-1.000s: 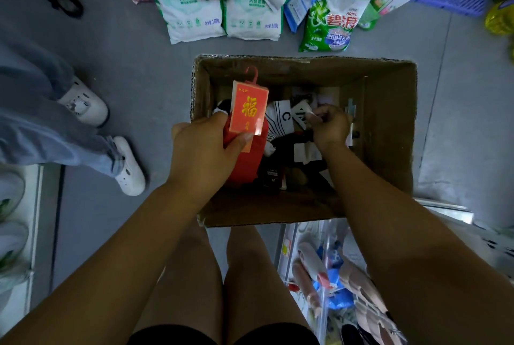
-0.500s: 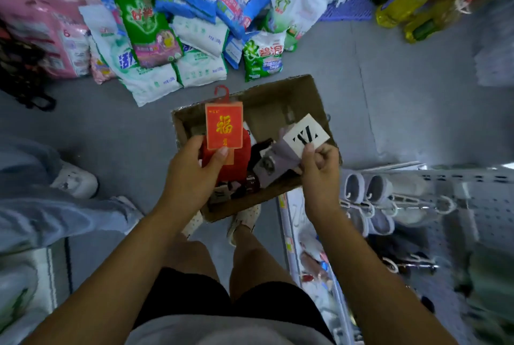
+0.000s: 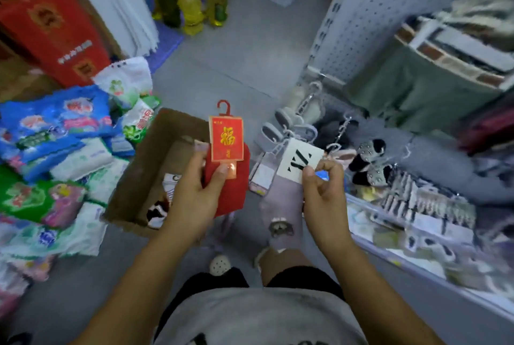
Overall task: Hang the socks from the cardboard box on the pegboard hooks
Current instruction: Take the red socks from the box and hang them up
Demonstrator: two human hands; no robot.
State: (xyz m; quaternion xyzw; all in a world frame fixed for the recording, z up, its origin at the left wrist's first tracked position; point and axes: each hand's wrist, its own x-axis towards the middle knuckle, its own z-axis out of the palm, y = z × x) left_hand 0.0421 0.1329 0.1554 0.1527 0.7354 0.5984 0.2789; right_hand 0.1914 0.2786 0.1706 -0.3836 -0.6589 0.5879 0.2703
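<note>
Big picture first: the pegboard [image 3: 372, 5] fills the wall up and to the right of the right grip, and its hooks [image 3: 307, 101] just past that grip already carry slippers [image 3: 281, 119]. The cardboard box [image 3: 139, 177] sits on the floor, down and left of the left grip, open, with a few more socks lying inside.

Both forearms come up from the bottom of the shot, held out in front of the body, and the hands are level with each other with a small gap between them.

The left hand [image 3: 194, 194] is clenched on the red socks [image 3: 235, 189]: thumb pressed across the front, near the bottom of the red card [image 3: 225, 139], fingers wrapped behind. The card stands upright above the grip, and its little red hanger [image 3: 224, 107] pokes up at the very top.

The right hand [image 3: 325, 194] pinches the lower right corner of a white card [image 3: 299, 159] between thumb and forefinger, other fingers curled in. The card tilts up and left of the grip, and the lilac sock [image 3: 283, 205] it's clipped to dangles down just left of the hand.
</note>
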